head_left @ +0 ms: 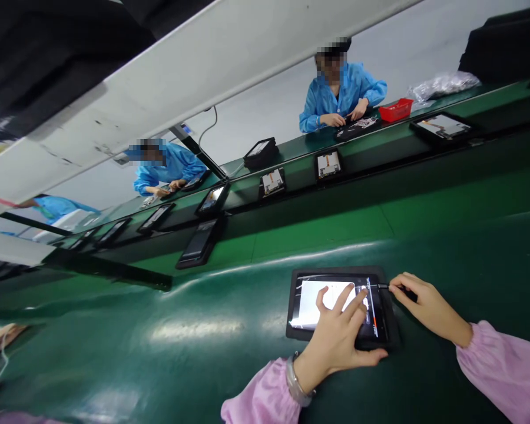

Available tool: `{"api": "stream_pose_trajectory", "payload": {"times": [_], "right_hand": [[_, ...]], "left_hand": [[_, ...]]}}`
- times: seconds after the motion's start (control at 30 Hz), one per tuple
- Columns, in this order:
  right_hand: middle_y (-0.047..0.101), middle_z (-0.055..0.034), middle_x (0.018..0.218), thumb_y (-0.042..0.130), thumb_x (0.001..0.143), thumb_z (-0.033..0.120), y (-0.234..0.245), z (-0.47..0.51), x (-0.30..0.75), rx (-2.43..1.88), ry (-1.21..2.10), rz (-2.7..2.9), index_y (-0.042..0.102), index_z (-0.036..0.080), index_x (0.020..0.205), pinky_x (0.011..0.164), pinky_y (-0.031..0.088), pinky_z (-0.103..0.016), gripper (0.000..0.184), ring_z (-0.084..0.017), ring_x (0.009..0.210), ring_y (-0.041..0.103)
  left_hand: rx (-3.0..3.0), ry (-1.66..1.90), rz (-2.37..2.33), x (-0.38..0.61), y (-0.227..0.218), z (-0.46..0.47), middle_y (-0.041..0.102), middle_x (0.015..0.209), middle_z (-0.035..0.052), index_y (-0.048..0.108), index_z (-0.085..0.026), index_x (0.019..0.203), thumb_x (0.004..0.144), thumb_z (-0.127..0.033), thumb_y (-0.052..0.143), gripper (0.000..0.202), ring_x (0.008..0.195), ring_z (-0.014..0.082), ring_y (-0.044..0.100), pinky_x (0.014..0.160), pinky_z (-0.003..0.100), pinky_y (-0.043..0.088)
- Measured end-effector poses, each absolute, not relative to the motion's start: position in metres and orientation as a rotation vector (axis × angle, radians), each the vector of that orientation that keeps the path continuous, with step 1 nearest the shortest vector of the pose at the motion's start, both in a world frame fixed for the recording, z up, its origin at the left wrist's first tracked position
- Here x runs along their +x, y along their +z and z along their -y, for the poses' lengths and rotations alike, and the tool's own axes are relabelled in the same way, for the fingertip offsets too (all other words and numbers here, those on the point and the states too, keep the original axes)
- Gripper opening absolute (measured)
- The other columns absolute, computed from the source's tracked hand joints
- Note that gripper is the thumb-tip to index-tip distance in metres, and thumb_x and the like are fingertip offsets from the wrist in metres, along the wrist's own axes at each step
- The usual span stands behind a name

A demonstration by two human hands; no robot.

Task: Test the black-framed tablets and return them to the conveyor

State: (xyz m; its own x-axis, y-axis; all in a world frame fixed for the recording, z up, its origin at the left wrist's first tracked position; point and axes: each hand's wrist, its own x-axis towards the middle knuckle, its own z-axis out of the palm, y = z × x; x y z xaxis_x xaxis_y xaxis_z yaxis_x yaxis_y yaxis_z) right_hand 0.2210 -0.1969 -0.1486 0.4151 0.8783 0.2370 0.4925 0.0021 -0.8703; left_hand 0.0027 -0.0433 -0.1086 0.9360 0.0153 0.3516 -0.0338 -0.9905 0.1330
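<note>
Looks like screen-tapping, left hand [335, 337] splayed over the lit tablet [311, 299] in a black tray [294, 287], right hand [428, 309] pinching what's probably a plug [383, 287] at the tablet's edge, so next move likely needs that steady.

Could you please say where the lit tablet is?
In the head view, the lit tablet lies right of centre on the bench, beneath the left hand, beside the right hand.

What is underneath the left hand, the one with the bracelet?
Under the left hand is a lit tablet in a dark frame. Its picture-left side shows; whatever is displayed directly beneath the hand is covered.
</note>
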Motion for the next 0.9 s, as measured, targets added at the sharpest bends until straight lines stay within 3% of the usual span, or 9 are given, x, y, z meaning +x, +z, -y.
{"api": "stream_pose_trajectory", "payload": {"times": [0.1, 0.27, 0.4, 0.57, 0.77, 0.9], "right_hand": [[0.061, -0.0025, 0.094, 0.048, 0.114, 0.040, -0.150, 0.196, 0.221, -1.635, 0.459, 1.228, 0.062, 0.026, 0.097, 0.079, 0.044, -0.044, 0.027, -0.032, 0.089, 0.060], [0.063, -0.0042, 0.100, 0.047, 0.119, 0.063, -0.152, 0.197, 0.219, -1.625, 0.408, 1.214, 0.064, 0.026, 0.106, 0.080, 0.047, -0.044, 0.042, -0.033, 0.091, 0.062], [0.067, -0.0056, 0.105, 0.044, 0.120, 0.071, -0.148, 0.196, 0.224, -1.575, 0.406, 1.264, 0.068, 0.026, 0.105, 0.085, 0.051, -0.045, 0.053, -0.034, 0.098, 0.064], [0.066, -0.0070, 0.114, 0.033, 0.125, 0.064, -0.141, 0.195, 0.237, -1.562, 0.421, 1.446, 0.065, 0.026, 0.101, 0.088, 0.053, -0.047, 0.055, -0.034, 0.106, 0.065], [0.064, -0.0087, 0.120, 0.026, 0.127, 0.049, -0.146, 0.199, 0.238, -1.566, 0.373, 1.578, 0.065, 0.025, 0.121, 0.093, 0.058, -0.049, 0.046, -0.035, 0.112, 0.064], [0.061, -0.0084, 0.132, 0.025, 0.127, 0.051, -0.153, 0.201, 0.237, -1.613, 0.415, 1.582, 0.065, 0.028, 0.131, 0.095, 0.060, -0.047, 0.047, -0.035, 0.121, 0.060]], "left_hand": [[2.956, 0.518, 0.020, 0.001, -0.105, 0.044, 0.056, 0.149, 0.0136, 0.062, -0.016, 0.123, 0.096, -0.089, 0.039, 0.081, 0.145, 0.0322, 0.041, 0.124, 0.053, -0.011], [3.099, 0.527, 0.089, -0.002, -0.114, 0.047, 0.044, 0.159, 0.0161, 0.066, -0.016, 0.121, 0.086, -0.096, 0.051, 0.088, 0.146, 0.0351, 0.037, 0.124, 0.059, -0.003], [3.175, 0.625, 0.069, 0.001, -0.133, 0.048, 0.049, 0.156, 0.0154, 0.069, -0.016, 0.107, 0.079, -0.091, 0.070, 0.079, 0.138, 0.0364, 0.045, 0.116, 0.056, 0.021], [3.160, 0.641, 0.003, 0.003, -0.143, 0.050, 0.052, 0.154, 0.0120, 0.067, -0.018, 0.100, 0.076, -0.089, 0.075, 0.076, 0.127, 0.0351, 0.053, 0.103, 0.049, 0.033], [3.164, 0.607, 0.004, 0.004, -0.139, 0.050, 0.055, 0.150, 0.0139, 0.066, -0.018, 0.100, 0.077, -0.090, 0.071, 0.076, 0.126, 0.0353, 0.053, 0.095, 0.045, 0.035], [3.205, 0.583, 0.047, 0.006, -0.139, 0.048, 0.053, 0.152, 0.0150, 0.065, -0.018, 0.096, 0.082, -0.090, 0.065, 0.074, 0.126, 0.0363, 0.052, 0.090, 0.044, 0.037]]}}
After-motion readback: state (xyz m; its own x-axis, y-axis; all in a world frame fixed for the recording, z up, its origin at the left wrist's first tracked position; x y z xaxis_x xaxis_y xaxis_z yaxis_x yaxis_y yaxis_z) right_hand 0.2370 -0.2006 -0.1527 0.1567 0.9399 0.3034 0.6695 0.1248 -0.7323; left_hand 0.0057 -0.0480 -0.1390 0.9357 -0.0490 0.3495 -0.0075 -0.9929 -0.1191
